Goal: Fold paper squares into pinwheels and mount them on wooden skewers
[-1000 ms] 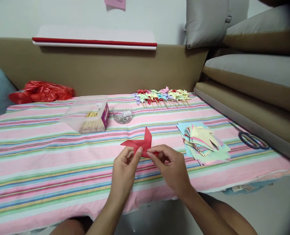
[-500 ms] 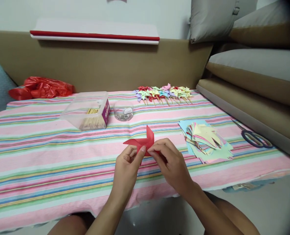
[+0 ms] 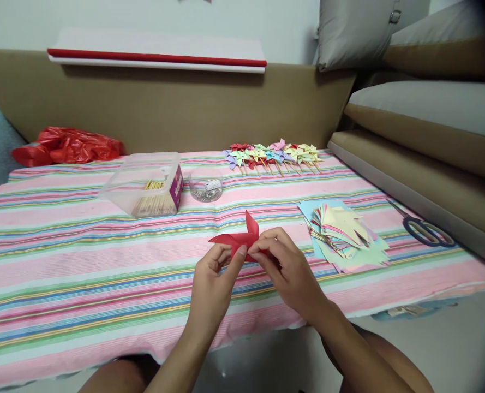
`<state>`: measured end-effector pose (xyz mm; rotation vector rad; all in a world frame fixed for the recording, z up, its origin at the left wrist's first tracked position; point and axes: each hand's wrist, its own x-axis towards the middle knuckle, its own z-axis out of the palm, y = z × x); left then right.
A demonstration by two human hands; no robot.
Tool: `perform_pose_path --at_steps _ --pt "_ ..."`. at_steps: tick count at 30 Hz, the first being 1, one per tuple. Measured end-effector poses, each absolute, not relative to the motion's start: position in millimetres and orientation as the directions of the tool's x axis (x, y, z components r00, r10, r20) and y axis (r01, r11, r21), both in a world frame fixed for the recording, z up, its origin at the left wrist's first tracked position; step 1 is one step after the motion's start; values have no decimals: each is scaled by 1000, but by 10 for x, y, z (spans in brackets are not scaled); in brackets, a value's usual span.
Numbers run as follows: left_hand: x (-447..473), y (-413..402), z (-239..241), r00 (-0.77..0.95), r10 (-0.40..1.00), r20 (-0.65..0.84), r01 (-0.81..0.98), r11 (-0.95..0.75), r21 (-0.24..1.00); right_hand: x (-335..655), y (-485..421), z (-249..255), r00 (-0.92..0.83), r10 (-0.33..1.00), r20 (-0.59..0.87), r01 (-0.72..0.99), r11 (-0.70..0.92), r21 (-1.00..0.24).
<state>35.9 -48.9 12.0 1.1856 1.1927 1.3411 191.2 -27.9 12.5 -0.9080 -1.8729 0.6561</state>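
A red paper pinwheel is held just above the striped cloth, its blades curled in toward the middle. My left hand grips it from the left, thumb pressed near its centre. From the right, my right hand pinches the paper close to the centre with thumb and forefinger. The fingertips hide the pinwheel's lower part. Whether a pin sits between the fingers is too small to tell.
Behind my hands stand a clear plastic box of sticks and a round clear container of small metal pieces. Finished pinwheels lie at the back. Cut paper sheets and scissors are to the right.
Both hands still hold the red pinwheel at its centre. The pinwheel has tilted slightly, and its lower blade, seen below the thumb before, is now hidden.
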Motion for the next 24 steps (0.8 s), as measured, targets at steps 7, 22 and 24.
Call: perform_pose_path --at_steps 7,22,24 --pt "354 -496 117 -102 989 106 40 -102 994 1930 -277 130 -283 853 438 282 511 -812" --pt "350 -497 97 -87 985 149 133 -136 982 1939 -247 144 -249 913 324 210 377 -902" --pt "351 -497 97 -88 985 148 141 -135 981 1948 -241 146 -245 923 295 195 346 -918"
